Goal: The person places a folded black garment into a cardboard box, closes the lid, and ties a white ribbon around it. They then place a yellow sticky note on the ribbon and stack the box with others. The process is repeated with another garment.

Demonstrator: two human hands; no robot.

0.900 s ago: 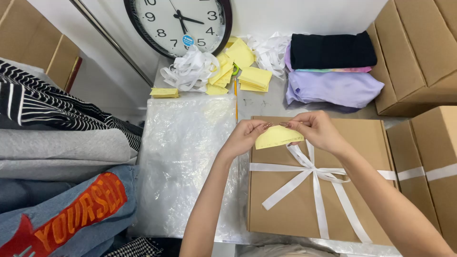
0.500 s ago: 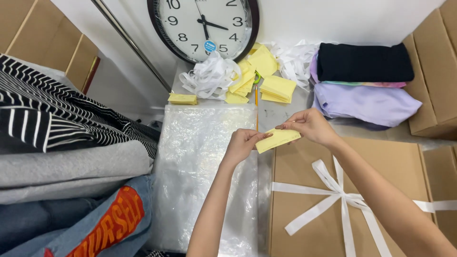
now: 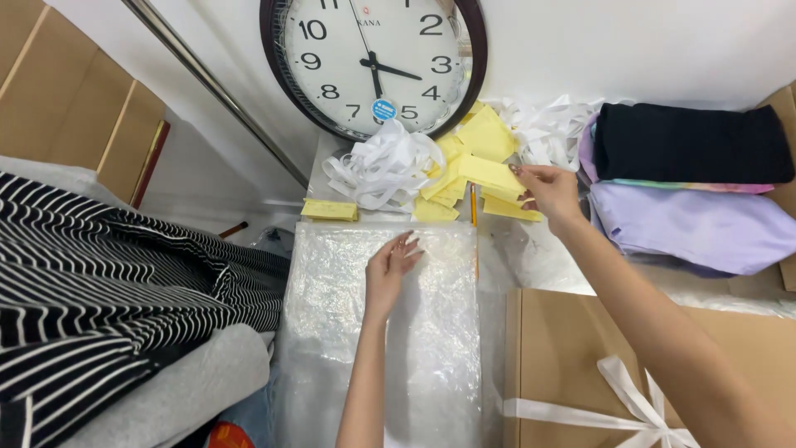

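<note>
Right hand (image 3: 549, 192) pinches a yellow paper slip (image 3: 489, 176) by its right edge; the slip extends leftward from the fingertips, over the pile of yellow slips (image 3: 464, 178). Left hand (image 3: 390, 264), fingers loose and empty, rests on the plastic-wrapped package (image 3: 390, 332), below and left of the grip.

We see the right hand (image 3: 549, 192) up by a heap of pale yellow paper sheets (image 3: 473, 166), fingertips pinching one sheet's edge. Left hand (image 3: 391, 264) rests flat, fingers spread, on a clear bubble-wrap sheet (image 3: 381, 332). Behind the heap: a round dark-rimmed wall clock (image 3: 373, 62) w/ a tangle of white ribbon (image 3: 381, 166) in front. Right side: folded black & lilac clothes (image 3: 692, 187). Bottom right: a brown cardboard box w/ white ribbon bow (image 3: 597, 373). Left: striped black-and-white fabric (image 3: 116, 282).
</note>
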